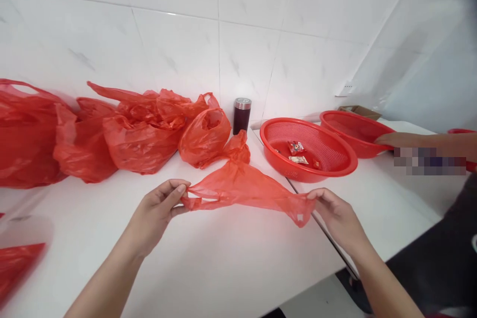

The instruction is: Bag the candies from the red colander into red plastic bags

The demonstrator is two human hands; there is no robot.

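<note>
A thin red plastic bag [246,186] is stretched sideways above the white table [208,258]. My left hand [164,203] pinches one end of it between thumb and fingers. At the other end my right hand [333,213] grips the bag's opposite corner. The bag looks flat, with nothing visible inside. Just beyond my right hand stands a red plastic basket [274,146] with perforated sides. A few small wrapped packets [298,160] lie on its bottom.
Several filled red bags [145,134] line the tiled wall at left and centre. A dark tumbler [241,117] stands beside them. Another person's arm [421,140] reaches to a second red basket [354,131] at right. More red plastic [18,263] lies at lower left.
</note>
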